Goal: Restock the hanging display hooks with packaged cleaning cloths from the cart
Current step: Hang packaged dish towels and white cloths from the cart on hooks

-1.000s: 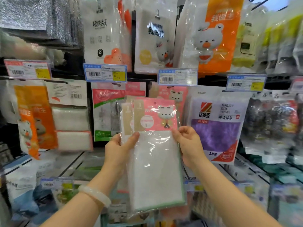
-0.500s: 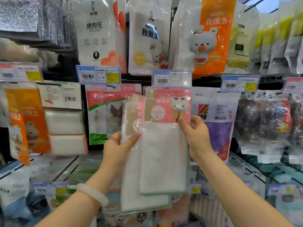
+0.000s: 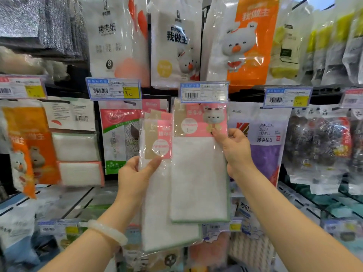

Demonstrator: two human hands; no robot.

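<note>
My right hand [image 3: 234, 149] pinches the right edge of a packaged white cleaning cloth [image 3: 198, 173] with a pink header card, held high so its top sits just under a price tag [image 3: 204, 92] where the hook is hidden. My left hand [image 3: 135, 175], with a pale bangle on the wrist, grips a stack of the same cloth packs [image 3: 157, 193] lower and to the left, thumb across the front. The cart is out of view.
Hanging goods crowd the wall: a purple dish towel pack [image 3: 265, 146] right of my right hand, a red-and-green pack [image 3: 119, 138] left of the stack, orange bear bags [image 3: 251, 40] above, sponges [image 3: 78, 158] at left. Lower shelves hold more packs.
My right hand has lifted one cloth pack up and right, away from the stack, until its header reaches the price tag. The left hand stays low with the remaining packs.
</note>
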